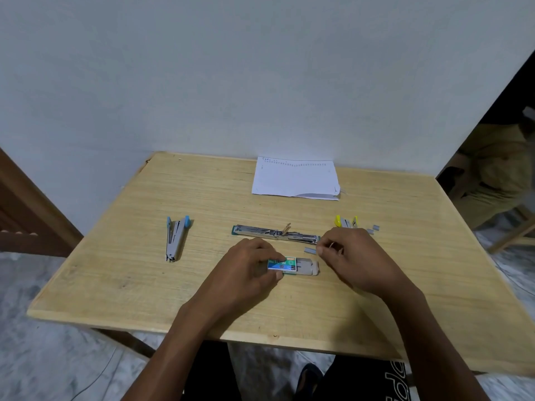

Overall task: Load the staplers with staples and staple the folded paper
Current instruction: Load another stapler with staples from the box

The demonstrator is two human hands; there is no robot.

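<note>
My left hand (249, 266) grips a green staple box (285, 264) on the wooden table (144, 285); the box's grey inner tray (308, 267) is slid out to the right. My right hand (344, 256) pinches a small strip of staples (309, 250) just above the tray. A long green-based stapler (275, 233) lies fully opened behind my hands. A blue stapler (176, 237) lies at the left. A yellow stapler (346, 222) lies at the right, partly hidden by my right hand. The folded white paper (295, 179) rests at the table's far edge.
A few loose staple strips (373, 228) lie right of the yellow stapler. The table stands against a pale wall (260, 82). A person sits in the doorway (498, 169) at the far right. A wooden piece of furniture (26, 215) stands at the left.
</note>
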